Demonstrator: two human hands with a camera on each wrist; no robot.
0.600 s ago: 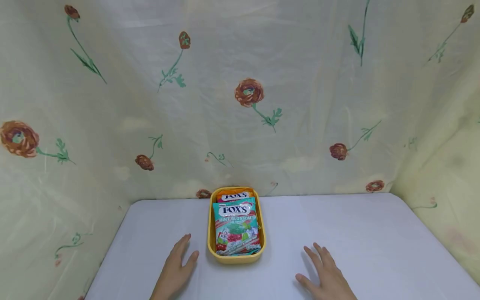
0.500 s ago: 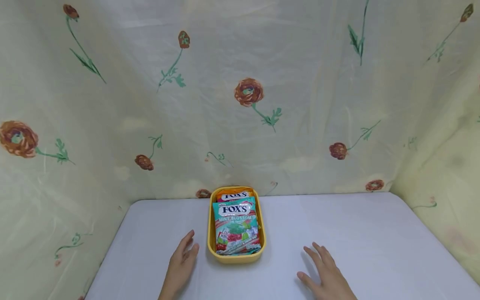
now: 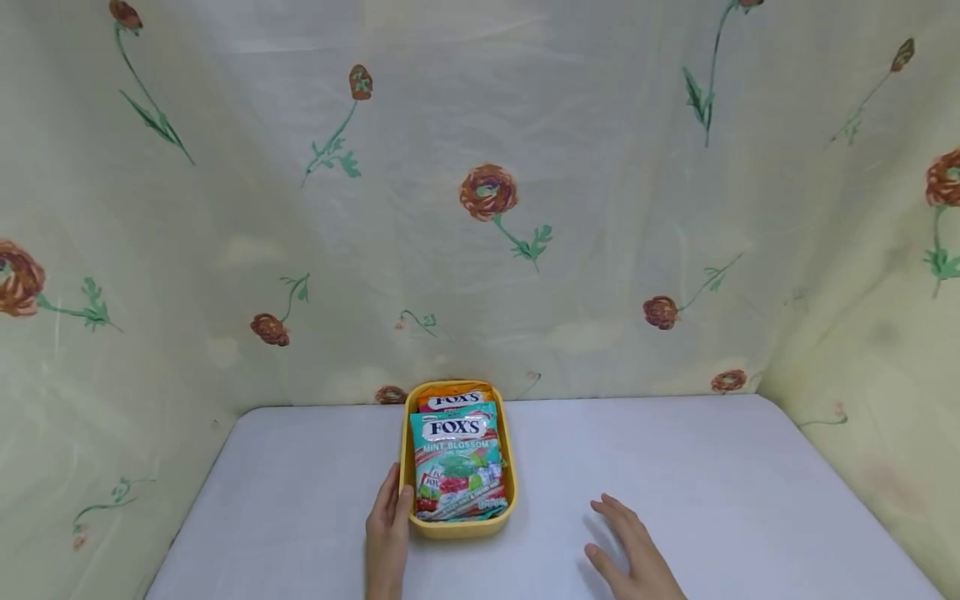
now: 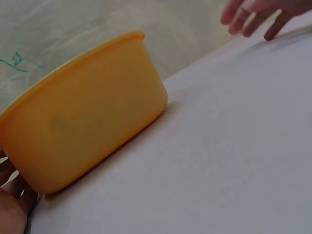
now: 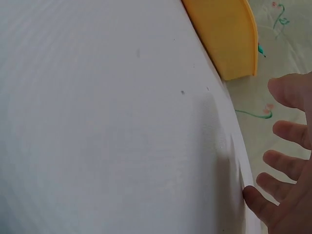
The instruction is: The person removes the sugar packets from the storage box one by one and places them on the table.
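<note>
A yellow plastic basket (image 3: 512, 479) stands on the white table near its back edge. Inside lies a green Fox's Mint Blossom candy bag (image 3: 455, 467), partly covering an orange Fox's bag (image 3: 452, 398) behind it. My left hand (image 3: 387, 529) is at the basket's left side, its fingers and thumb against or very near the wall; contact is hard to tell. In the left wrist view, part of that hand (image 4: 13, 202) shows at the basket's lower end. To the right, apart from the basket, my right hand (image 3: 632, 550) hovers with fingers spread, holding nothing.
A white-covered table (image 3: 720, 483) extends to both sides of the basket. Floral cloth (image 3: 585, 333) hangs behind the table and along its left and right sides, close to the basket's back end.
My left hand has moved right and reached the basket's left side. The right hand stays apart from the basket, its fingers slightly closer together. The whole head view has shifted a little.
</note>
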